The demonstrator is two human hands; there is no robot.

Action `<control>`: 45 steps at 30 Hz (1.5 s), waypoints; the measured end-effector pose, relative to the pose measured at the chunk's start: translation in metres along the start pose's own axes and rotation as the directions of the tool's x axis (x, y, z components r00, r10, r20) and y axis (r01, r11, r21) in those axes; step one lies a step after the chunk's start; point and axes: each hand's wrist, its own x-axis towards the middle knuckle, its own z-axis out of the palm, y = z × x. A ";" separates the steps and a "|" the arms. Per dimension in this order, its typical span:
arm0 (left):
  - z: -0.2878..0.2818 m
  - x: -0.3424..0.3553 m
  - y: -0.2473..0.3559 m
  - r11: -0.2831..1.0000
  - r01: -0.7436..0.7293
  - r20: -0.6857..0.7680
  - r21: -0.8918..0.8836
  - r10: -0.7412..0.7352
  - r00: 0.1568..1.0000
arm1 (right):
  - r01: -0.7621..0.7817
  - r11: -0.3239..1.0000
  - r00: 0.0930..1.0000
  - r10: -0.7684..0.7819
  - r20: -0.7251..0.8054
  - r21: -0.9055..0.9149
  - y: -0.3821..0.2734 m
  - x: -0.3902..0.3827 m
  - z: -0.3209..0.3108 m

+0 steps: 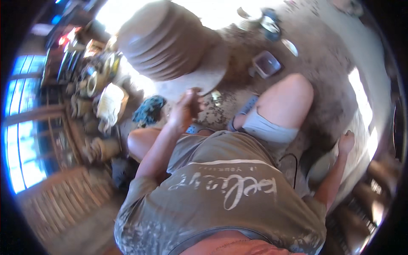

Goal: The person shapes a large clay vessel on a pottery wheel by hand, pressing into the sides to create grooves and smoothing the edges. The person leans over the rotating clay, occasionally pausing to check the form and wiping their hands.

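A large grey-brown clay pot (pixel 165 42) with deep horizontal ridges stands on a round pale wheel head (pixel 212 74) at the far left of centre. My left hand (pixel 185 109) is raised near the wheel's close edge, apart from the pot's wall. Its fingers are curled in; whether something small is inside them is hidden. Far out to the right, my right hand (pixel 346 143) is closed like a fist beside a pale, whitish surface (pixel 361 153). What that hand holds, if anything, does not show.
A dark teal cloth (pixel 148 110) lies left of my left hand. Beyond my right knee sits a small square tub (pixel 266 64). Cluttered pots and containers (pixel 102 146) line the left side, near a slatted wooden surface (pixel 63 202). A black cable (pixel 293 159) curves at my right side.
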 end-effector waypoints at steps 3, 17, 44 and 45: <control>0.012 0.012 -0.016 1.000 -0.016 0.170 0.001 0.016 0.985 | 0.612 0.724 0.695 -0.299 -0.654 0.318 -0.136 -0.011 -0.068; -0.010 -0.016 -0.028 0.980 -0.195 0.227 0.024 0.185 0.956 | 0.849 -0.409 -0.164 -0.805 -0.570 0.334 -0.479 -0.252 -0.133; -0.052 0.078 -0.066 0.029 -0.049 0.028 0.998 0.505 0.863 | -0.029 -0.216 0.506 -0.845 -0.172 0.976 -0.485 -0.227 -0.118; -0.061 0.083 -0.069 -0.046 -0.047 0.063 0.998 0.479 0.875 | -0.028 -0.214 0.483 -0.858 -0.174 0.976 -0.483 -0.226 -0.117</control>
